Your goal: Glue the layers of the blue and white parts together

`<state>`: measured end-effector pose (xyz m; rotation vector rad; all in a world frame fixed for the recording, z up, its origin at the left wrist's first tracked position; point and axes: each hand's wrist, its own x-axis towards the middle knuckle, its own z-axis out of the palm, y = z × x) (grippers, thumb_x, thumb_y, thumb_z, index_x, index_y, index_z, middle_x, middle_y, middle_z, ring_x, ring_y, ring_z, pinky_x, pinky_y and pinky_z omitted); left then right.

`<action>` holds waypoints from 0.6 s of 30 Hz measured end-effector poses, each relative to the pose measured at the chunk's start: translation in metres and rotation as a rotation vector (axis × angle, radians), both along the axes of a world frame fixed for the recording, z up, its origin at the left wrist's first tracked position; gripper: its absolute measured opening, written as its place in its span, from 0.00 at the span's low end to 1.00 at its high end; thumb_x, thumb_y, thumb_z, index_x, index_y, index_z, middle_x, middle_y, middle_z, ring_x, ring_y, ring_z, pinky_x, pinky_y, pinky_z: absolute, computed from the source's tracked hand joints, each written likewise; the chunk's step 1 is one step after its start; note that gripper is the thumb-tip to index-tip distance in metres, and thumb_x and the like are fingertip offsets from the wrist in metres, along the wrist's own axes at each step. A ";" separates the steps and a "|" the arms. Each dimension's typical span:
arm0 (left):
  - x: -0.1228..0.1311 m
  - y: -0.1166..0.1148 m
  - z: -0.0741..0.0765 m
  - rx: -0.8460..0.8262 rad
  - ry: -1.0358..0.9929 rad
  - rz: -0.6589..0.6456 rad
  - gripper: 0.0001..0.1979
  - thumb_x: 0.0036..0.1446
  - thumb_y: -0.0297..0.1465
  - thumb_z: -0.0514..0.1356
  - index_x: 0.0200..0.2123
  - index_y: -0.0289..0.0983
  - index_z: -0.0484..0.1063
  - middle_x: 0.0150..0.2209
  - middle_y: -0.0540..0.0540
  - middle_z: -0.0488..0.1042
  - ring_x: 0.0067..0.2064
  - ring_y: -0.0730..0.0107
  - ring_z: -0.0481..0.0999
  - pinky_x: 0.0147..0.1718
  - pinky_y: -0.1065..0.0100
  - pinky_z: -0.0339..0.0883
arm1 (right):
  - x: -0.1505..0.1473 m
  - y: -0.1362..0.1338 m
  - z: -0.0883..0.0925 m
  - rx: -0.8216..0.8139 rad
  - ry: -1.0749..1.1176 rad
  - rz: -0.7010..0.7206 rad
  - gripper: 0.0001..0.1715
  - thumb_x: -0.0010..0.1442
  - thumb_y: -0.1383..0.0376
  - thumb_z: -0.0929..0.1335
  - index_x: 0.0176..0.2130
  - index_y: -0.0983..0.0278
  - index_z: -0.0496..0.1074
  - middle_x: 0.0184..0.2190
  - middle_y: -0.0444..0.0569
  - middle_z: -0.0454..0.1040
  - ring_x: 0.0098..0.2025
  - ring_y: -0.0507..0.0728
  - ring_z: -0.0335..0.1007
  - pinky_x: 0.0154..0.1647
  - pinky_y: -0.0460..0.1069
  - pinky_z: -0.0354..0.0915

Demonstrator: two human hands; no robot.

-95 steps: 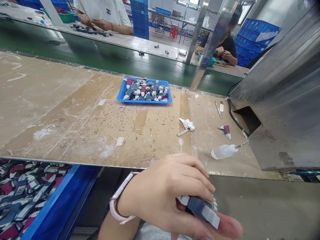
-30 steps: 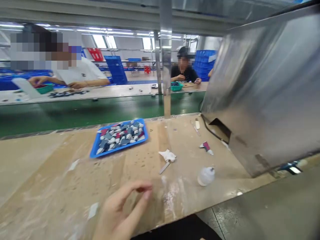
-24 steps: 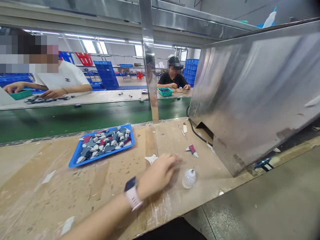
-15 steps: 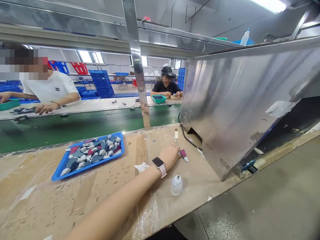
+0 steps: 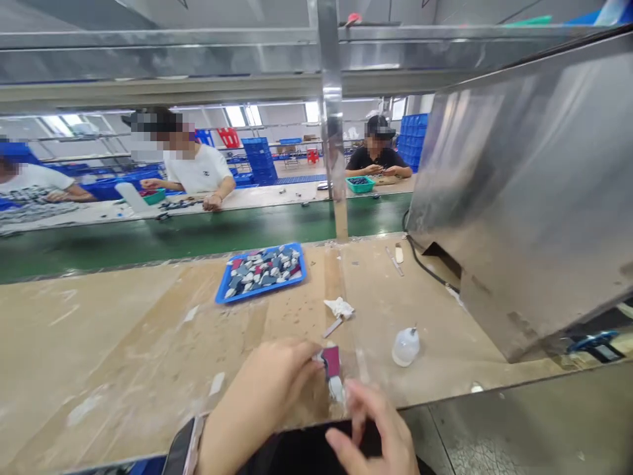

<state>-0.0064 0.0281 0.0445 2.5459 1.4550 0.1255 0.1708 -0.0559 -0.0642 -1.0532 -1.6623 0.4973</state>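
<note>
Head view: left hand fingers pinch red part; right hand spread; bottle beside.

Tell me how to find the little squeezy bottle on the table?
Start at the big shiny metal box on the right and look down to the worn brown table in front of it. The bottle lies there alone, right of the crumpled white scrap. It is the only see-through white thing with a thin pointed tip.

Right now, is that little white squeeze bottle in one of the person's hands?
No, the bottle stands alone on the bench, right of both hands.
</note>
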 end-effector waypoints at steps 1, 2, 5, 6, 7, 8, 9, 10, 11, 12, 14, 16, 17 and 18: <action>-0.005 -0.014 -0.004 -0.014 -0.017 0.011 0.08 0.68 0.29 0.57 0.37 0.40 0.76 0.35 0.48 0.80 0.38 0.61 0.80 0.34 0.67 0.64 | -0.005 0.005 0.003 0.106 -0.055 -0.067 0.19 0.71 0.59 0.66 0.57 0.65 0.69 0.41 0.53 0.76 0.28 0.52 0.74 0.32 0.47 0.75; -0.009 -0.026 -0.007 -0.018 -0.053 0.023 0.09 0.67 0.29 0.57 0.34 0.39 0.75 0.32 0.48 0.79 0.35 0.62 0.79 0.33 0.67 0.63 | -0.009 0.008 0.005 0.207 -0.111 -0.093 0.17 0.71 0.59 0.65 0.54 0.65 0.71 0.41 0.54 0.77 0.31 0.53 0.77 0.33 0.47 0.75; -0.016 -0.050 -0.017 0.013 -0.290 0.045 0.10 0.68 0.31 0.57 0.33 0.38 0.74 0.29 0.50 0.76 0.30 0.66 0.77 0.29 0.69 0.64 | -0.012 0.009 0.008 0.337 -0.174 -0.120 0.13 0.73 0.64 0.63 0.51 0.66 0.73 0.39 0.53 0.79 0.39 0.54 0.79 0.40 0.45 0.74; -0.016 -0.055 -0.020 0.030 -0.386 0.038 0.08 0.68 0.33 0.58 0.36 0.39 0.75 0.29 0.51 0.77 0.30 0.68 0.77 0.29 0.70 0.66 | -0.012 0.007 0.007 0.327 -0.160 -0.126 0.12 0.73 0.65 0.63 0.52 0.66 0.73 0.38 0.52 0.79 0.39 0.53 0.79 0.41 0.44 0.74; -0.016 -0.060 -0.024 0.060 -0.475 0.028 0.07 0.68 0.34 0.59 0.39 0.41 0.76 0.31 0.51 0.78 0.31 0.69 0.78 0.31 0.71 0.68 | -0.012 0.003 0.006 0.301 -0.127 -0.127 0.12 0.73 0.65 0.64 0.53 0.66 0.72 0.38 0.50 0.79 0.38 0.52 0.79 0.41 0.43 0.73; -0.015 -0.065 -0.029 0.101 -0.553 0.018 0.06 0.68 0.35 0.59 0.43 0.42 0.76 0.33 0.51 0.79 0.33 0.70 0.79 0.32 0.72 0.70 | -0.012 -0.001 0.005 0.269 -0.079 -0.121 0.12 0.73 0.65 0.64 0.53 0.65 0.72 0.37 0.49 0.79 0.37 0.51 0.78 0.40 0.42 0.73; -0.014 -0.069 -0.034 0.149 -0.612 0.016 0.07 0.67 0.35 0.60 0.46 0.43 0.75 0.36 0.51 0.80 0.35 0.70 0.80 0.35 0.73 0.71 | -0.012 -0.005 0.004 0.236 -0.021 -0.108 0.12 0.73 0.65 0.64 0.53 0.64 0.71 0.36 0.48 0.78 0.36 0.50 0.77 0.40 0.41 0.72; -0.013 -0.073 -0.039 0.196 -0.656 0.025 0.08 0.67 0.34 0.61 0.48 0.44 0.74 0.39 0.50 0.81 0.38 0.70 0.80 0.37 0.74 0.73 | -0.013 -0.007 0.004 0.204 0.038 -0.095 0.12 0.73 0.66 0.63 0.54 0.63 0.71 0.36 0.47 0.78 0.36 0.49 0.77 0.40 0.41 0.72; -0.011 -0.077 -0.044 0.239 -0.687 0.039 0.10 0.66 0.33 0.62 0.50 0.44 0.74 0.42 0.50 0.81 0.41 0.70 0.81 0.40 0.74 0.73 | -0.014 -0.009 0.005 0.186 0.086 -0.088 0.12 0.74 0.66 0.63 0.54 0.63 0.71 0.35 0.47 0.77 0.37 0.49 0.76 0.40 0.41 0.72; -0.009 -0.081 -0.050 0.270 -0.707 0.055 0.11 0.66 0.31 0.62 0.51 0.44 0.73 0.44 0.49 0.81 0.43 0.70 0.81 0.42 0.74 0.74 | -0.015 -0.010 0.006 0.188 0.108 -0.089 0.12 0.74 0.65 0.63 0.53 0.62 0.72 0.36 0.47 0.76 0.38 0.49 0.76 0.41 0.41 0.72; -0.006 -0.086 -0.058 0.307 -0.731 0.089 0.13 0.65 0.29 0.63 0.52 0.44 0.73 0.46 0.49 0.81 0.45 0.70 0.80 0.46 0.73 0.74 | -0.015 -0.007 0.012 0.220 0.100 -0.103 0.12 0.73 0.63 0.64 0.51 0.62 0.74 0.40 0.49 0.75 0.41 0.49 0.76 0.43 0.41 0.73; -0.004 -0.090 -0.061 0.324 -0.750 0.100 0.14 0.65 0.27 0.63 0.53 0.43 0.73 0.46 0.49 0.81 0.46 0.70 0.80 0.47 0.73 0.74 | -0.015 -0.004 0.017 0.242 0.087 -0.080 0.13 0.72 0.60 0.65 0.50 0.62 0.76 0.44 0.51 0.76 0.45 0.51 0.77 0.47 0.42 0.73; -0.002 -0.091 -0.061 0.329 -0.764 0.091 0.14 0.65 0.26 0.62 0.53 0.42 0.73 0.46 0.49 0.81 0.45 0.71 0.80 0.48 0.73 0.74 | -0.015 -0.002 0.020 0.238 0.093 -0.049 0.13 0.72 0.59 0.66 0.50 0.62 0.76 0.46 0.51 0.76 0.47 0.52 0.77 0.49 0.42 0.73; -0.001 -0.092 -0.061 0.336 -0.781 0.079 0.14 0.65 0.25 0.62 0.53 0.41 0.73 0.46 0.49 0.81 0.45 0.71 0.80 0.48 0.73 0.74 | -0.015 -0.001 0.021 0.223 0.110 -0.015 0.14 0.71 0.58 0.66 0.51 0.62 0.76 0.46 0.51 0.78 0.48 0.52 0.78 0.51 0.43 0.73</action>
